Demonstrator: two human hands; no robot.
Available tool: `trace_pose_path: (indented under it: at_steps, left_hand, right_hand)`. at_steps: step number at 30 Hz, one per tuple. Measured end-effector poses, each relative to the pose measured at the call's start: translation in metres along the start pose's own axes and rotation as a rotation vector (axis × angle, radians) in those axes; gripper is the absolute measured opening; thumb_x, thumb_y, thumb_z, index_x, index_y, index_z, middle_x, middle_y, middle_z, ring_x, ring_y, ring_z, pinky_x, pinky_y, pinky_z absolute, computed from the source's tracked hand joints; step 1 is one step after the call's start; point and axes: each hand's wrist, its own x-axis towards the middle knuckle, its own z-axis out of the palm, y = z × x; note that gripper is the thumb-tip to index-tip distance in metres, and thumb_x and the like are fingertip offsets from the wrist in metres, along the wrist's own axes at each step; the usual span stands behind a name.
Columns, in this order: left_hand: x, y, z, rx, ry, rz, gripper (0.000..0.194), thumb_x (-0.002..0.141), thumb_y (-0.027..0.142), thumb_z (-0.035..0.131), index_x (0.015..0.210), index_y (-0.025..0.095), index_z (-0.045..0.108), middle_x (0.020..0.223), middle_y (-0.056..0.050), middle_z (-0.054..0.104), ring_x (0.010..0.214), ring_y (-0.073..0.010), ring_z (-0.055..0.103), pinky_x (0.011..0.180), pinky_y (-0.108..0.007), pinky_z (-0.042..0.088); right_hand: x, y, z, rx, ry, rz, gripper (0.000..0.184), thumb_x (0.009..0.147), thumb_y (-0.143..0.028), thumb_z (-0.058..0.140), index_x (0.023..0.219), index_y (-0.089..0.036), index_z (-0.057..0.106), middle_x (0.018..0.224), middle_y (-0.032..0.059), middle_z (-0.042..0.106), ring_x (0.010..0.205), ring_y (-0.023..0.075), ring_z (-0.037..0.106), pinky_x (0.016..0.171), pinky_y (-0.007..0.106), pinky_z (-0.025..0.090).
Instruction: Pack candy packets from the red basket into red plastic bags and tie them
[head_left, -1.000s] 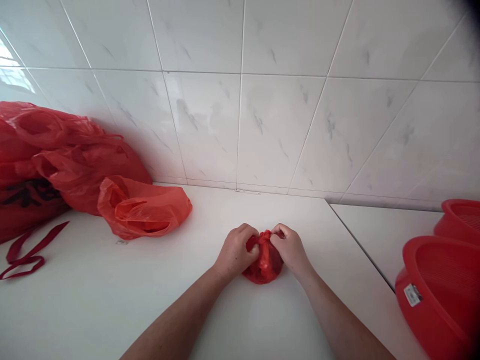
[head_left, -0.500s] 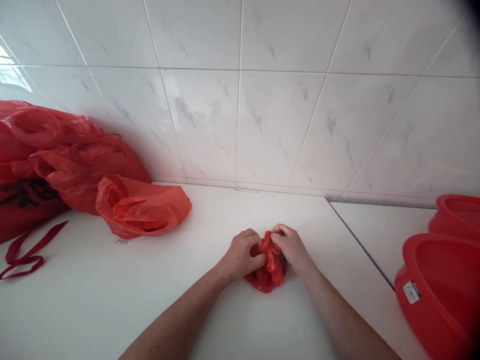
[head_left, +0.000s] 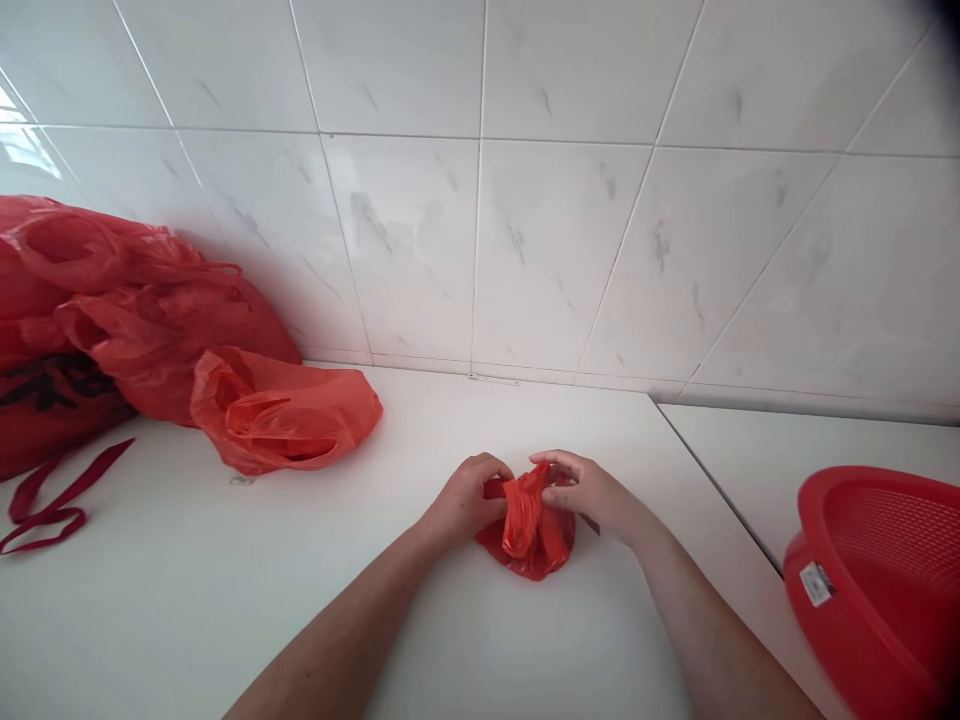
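A small red plastic bag (head_left: 523,520) sits on the white tabletop (head_left: 480,650) between my hands, its top gathered and crumpled. My left hand (head_left: 469,497) pinches the left side of the gathered top, thumb in front. At the upper right of the bag, my right hand (head_left: 589,490) has its bent fingers and thumb around the bunched plastic. Whatever lies inside the bag is hidden. A thin dark edge pokes out beneath my right hand; I cannot make out what it is.
To the left lie a loose, open-mouthed red plastic bag (head_left: 289,415), a pile of larger red bags (head_left: 157,320) and a dark red ribbon loop (head_left: 67,500). At right stands a red plastic basket (head_left: 847,560) with a white label. A tiled wall (head_left: 555,250) rises behind.
The bag's twisted top has loosened and now flops toward me. My right hand's fingers have shifted across its top. The second red basket at the far right has gone from view.
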Motion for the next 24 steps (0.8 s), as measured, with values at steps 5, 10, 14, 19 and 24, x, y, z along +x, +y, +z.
trace_pose_path:
  at_steps: [5, 10, 14, 19, 24]
  left_hand:
    - [0.007, -0.01, -0.004, 0.016, 0.151, 0.045, 0.008, 0.072, 0.017, 0.052, 0.064, 0.018, 0.054, 0.075, -0.001, 0.057, 0.07, -0.0136, 0.052, 0.06, -0.025, 0.041]
    - [0.01, -0.018, -0.014, -0.155, 0.326, -0.079, 0.021, 0.085, 0.034, 0.044, 0.074, 0.018, 0.053, 0.07, 0.0, 0.056, 0.067, -0.0137, 0.054, 0.063, -0.026, 0.045]
    - [0.008, -0.009, -0.01, 0.073, 0.427, -0.007, 0.032, 0.078, 0.024, 0.051, 0.11, 0.022, 0.054, 0.106, -0.005, 0.061, 0.099, -0.0206, 0.056, 0.084, -0.035, 0.045]
    - [0.009, 0.004, -0.007, 0.241, 0.377, 0.161, 0.028, 0.074, 0.013, 0.048, 0.098, 0.023, 0.06, 0.093, -0.002, 0.064, 0.092, -0.0197, 0.056, 0.094, -0.039, 0.038]
    - [0.009, 0.001, -0.015, -0.305, 0.513, -0.067, 0.023, 0.089, 0.033, 0.037, 0.083, 0.019, 0.054, 0.076, -0.001, 0.058, 0.067, -0.0136, 0.054, 0.058, -0.024, 0.044]
  right_hand:
    - [0.007, 0.004, -0.003, -0.171, 0.205, -0.013, 0.041, 0.066, -0.022, 0.059, 0.107, -0.022, 0.061, 0.09, 0.0031, 0.064, 0.077, 0.0163, 0.059, 0.066, 0.027, 0.046]
    - [0.014, 0.007, -0.01, 0.003, 0.544, 0.005, 0.022, 0.068, -0.025, 0.049, 0.083, -0.018, 0.064, 0.058, -0.0023, 0.05, 0.049, 0.0105, 0.042, 0.045, 0.023, 0.033]
    - [0.011, 0.003, -0.002, 0.056, 0.403, -0.056, 0.023, 0.065, -0.024, 0.049, 0.082, -0.019, 0.063, 0.058, -0.0044, 0.048, 0.048, 0.0091, 0.038, 0.046, 0.022, 0.032]
    - [0.011, 0.005, 0.005, 0.038, 0.289, -0.074, 0.013, 0.063, -0.023, 0.05, 0.072, -0.018, 0.058, 0.057, -0.0045, 0.048, 0.049, 0.0084, 0.038, 0.045, 0.021, 0.03]
    - [0.016, 0.016, -0.01, 0.043, 0.473, -0.001, 0.011, 0.061, -0.021, 0.046, 0.07, -0.019, 0.054, 0.052, -0.0057, 0.042, 0.044, 0.0087, 0.036, 0.04, 0.021, 0.027]
